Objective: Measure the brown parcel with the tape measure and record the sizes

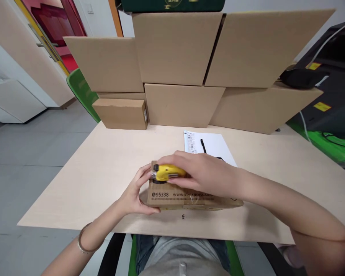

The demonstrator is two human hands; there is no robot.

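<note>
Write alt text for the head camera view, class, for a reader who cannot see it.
A person's right hand presses a yellow tool onto a flat cardboard parcel on a pale table, while the left hand grips the parcel's left end. Behind lie a white sheet with a pen and stacked cardboard boxes.

Packing or parcel-dispatch room, office-like. Plain cardboard boxes (175, 50) stacked in rows along back of light wooden table (74, 191). Small courier carton (189, 197) at table front, printed with hotline number and web address. White sheet with barcode (209, 145) on table, black pen (203, 146) lying on it. Green chair (82, 92) behind table, grey tiled floor (23, 153), beige door with metal handle (43, 46) at left. Black machine with yellow stickers (330, 88) at right.
</note>
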